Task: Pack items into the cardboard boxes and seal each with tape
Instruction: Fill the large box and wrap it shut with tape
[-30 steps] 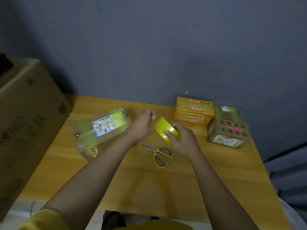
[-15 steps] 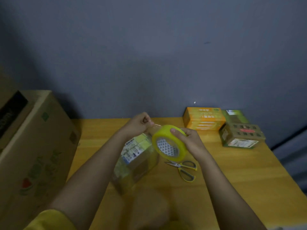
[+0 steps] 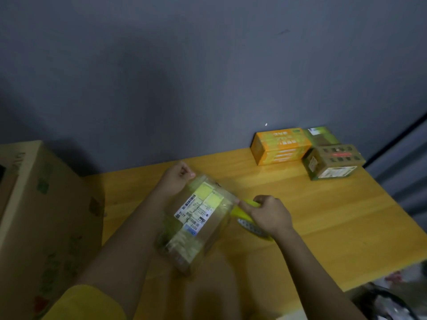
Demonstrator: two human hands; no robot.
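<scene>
gripping tape roll [image 3: 245,213] — right hand [image 3: 268,214]; left hand [image 3: 176,179] pinching tape end at box [image 3: 196,222]

Dim light; grey wall [image 3: 208,77] behind wooden table [image 3: 323,215].

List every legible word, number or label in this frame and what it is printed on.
"501E": white shipping label on the taped cardboard box.
Barcode and other label print: too small to read.
Orange box: pale lettering, blurred.
Green-brown carton: characters and sticker, illegible.
Large cardboard box: printed marks, unreadable.
</scene>
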